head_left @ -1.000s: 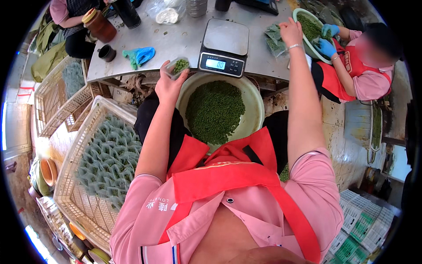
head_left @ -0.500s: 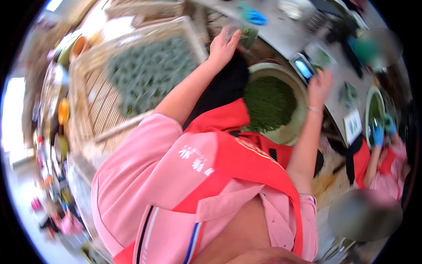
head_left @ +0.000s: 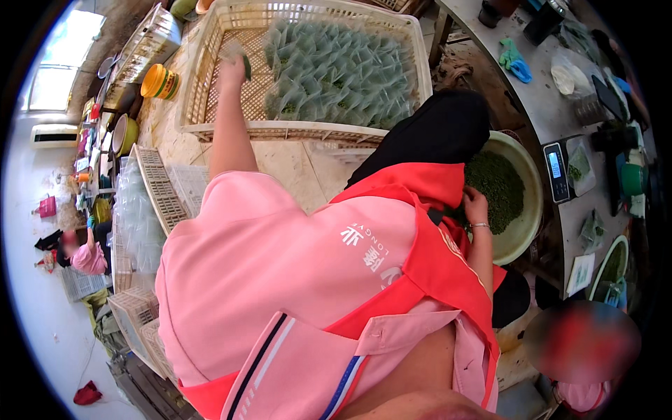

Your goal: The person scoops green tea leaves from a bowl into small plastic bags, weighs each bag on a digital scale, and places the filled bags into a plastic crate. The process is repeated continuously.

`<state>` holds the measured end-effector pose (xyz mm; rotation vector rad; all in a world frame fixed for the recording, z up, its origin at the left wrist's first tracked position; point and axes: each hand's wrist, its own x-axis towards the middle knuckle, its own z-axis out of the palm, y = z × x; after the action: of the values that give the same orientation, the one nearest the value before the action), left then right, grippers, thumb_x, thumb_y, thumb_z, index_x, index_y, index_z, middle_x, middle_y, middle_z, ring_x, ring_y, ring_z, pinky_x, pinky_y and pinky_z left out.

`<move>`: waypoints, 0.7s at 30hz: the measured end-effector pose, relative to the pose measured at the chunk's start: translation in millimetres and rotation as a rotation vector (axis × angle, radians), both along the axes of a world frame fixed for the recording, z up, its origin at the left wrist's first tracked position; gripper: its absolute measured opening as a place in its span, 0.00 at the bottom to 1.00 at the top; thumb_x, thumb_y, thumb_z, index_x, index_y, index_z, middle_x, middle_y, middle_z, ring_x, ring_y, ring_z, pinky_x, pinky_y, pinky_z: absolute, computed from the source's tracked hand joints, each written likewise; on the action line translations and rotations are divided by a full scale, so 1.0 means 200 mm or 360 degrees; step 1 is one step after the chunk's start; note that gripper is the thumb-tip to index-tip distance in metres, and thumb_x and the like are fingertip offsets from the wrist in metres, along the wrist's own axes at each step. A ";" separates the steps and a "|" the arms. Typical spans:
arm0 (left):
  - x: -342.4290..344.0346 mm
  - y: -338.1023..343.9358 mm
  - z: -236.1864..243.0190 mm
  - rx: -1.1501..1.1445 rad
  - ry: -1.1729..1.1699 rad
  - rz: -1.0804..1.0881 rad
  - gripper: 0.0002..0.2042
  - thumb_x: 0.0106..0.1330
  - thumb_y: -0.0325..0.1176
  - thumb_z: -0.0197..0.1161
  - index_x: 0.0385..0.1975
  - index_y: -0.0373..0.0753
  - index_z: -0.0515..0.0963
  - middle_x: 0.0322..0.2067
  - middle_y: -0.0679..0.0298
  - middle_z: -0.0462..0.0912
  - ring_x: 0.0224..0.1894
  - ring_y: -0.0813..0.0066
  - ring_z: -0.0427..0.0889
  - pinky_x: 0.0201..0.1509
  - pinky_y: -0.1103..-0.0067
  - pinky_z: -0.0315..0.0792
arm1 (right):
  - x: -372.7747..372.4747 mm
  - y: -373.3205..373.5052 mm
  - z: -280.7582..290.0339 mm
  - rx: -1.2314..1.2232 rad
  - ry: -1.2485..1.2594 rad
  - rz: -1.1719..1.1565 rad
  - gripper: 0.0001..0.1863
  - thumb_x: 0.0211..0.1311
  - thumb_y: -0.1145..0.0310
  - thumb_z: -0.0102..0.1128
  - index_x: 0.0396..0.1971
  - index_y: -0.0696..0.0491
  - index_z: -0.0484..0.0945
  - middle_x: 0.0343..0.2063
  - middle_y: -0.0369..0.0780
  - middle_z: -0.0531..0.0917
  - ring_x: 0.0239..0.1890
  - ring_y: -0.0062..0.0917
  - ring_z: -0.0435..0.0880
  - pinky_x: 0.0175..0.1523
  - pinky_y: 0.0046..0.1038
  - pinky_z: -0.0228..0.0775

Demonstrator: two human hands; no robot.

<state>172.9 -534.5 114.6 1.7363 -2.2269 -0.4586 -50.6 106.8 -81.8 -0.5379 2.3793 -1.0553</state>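
My left hand [head_left: 232, 72] is over the left part of a large cream plastic crate [head_left: 276, 129], pinching a small clear plastic bag [head_left: 246, 67] with something green inside. Beside it in the crate, several upright clear bags [head_left: 336, 66] of green leaves stand packed in rows. My right hand [head_left: 477, 206] is at the near left side of a pale round tub [head_left: 530, 224], its fingers curled in against the loose green leaves [head_left: 500, 192]. Whether those fingers hold any leaves is hidden.
On the metal table [head_left: 535, 112] at right are a digital scale [head_left: 556, 173], a clear tray [head_left: 579, 166] and a blue-green glove [head_left: 515, 61]. More stacked crates [head_left: 159, 183] and a yellow bucket [head_left: 159, 82] stand at left. A co-worker [head_left: 584, 395] is at lower right.
My left hand has carried the bag leftward from beside the table to over the crate. My right hand has gone from near the scale down to the tub. My view has shifted left.
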 end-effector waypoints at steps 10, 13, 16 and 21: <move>-0.09 -0.05 -0.35 0.0497 -0.0552 -0.0574 0.33 0.59 0.55 0.52 0.55 0.33 0.67 0.53 0.47 0.71 0.57 0.50 0.68 0.60 0.64 0.61 | 0.03 -0.13 -0.17 0.0646 -0.0192 0.0396 0.27 0.52 0.51 0.53 0.47 0.53 0.75 0.44 0.52 0.77 0.49 0.44 0.76 0.51 0.40 0.67; -0.08 0.10 -0.22 0.0007 -0.0193 -0.0776 0.37 0.54 0.58 0.58 0.58 0.37 0.64 0.52 0.47 0.72 0.55 0.53 0.70 0.56 0.66 0.65 | 0.05 -0.24 -0.05 0.0704 -0.0185 0.0595 0.24 0.54 0.52 0.46 0.44 0.52 0.77 0.44 0.52 0.77 0.48 0.44 0.76 0.52 0.40 0.68; -0.39 0.48 -0.06 -0.0980 0.0077 -0.1003 0.27 0.58 0.45 0.59 0.55 0.36 0.68 0.49 0.48 0.75 0.51 0.56 0.74 0.53 0.68 0.68 | 0.07 -0.14 -0.38 0.0790 -0.0192 0.0646 0.16 0.51 0.62 0.53 0.34 0.56 0.80 0.38 0.51 0.80 0.44 0.43 0.78 0.48 0.38 0.70; -0.87 1.28 0.00 -0.0725 0.0435 -0.2083 0.18 0.53 0.29 0.63 0.46 0.40 0.74 0.43 0.59 0.79 0.46 0.60 0.77 0.51 0.70 0.69 | 0.04 0.04 -0.11 0.0220 -0.0577 -0.0223 0.06 0.50 0.72 0.58 0.29 0.54 0.77 0.24 0.41 0.81 0.25 0.25 0.80 0.29 0.26 0.73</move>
<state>-1.2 -278.2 113.9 -0.1523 -2.6454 -0.3267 -43.5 113.8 -104.3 -0.1178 2.1675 -0.9451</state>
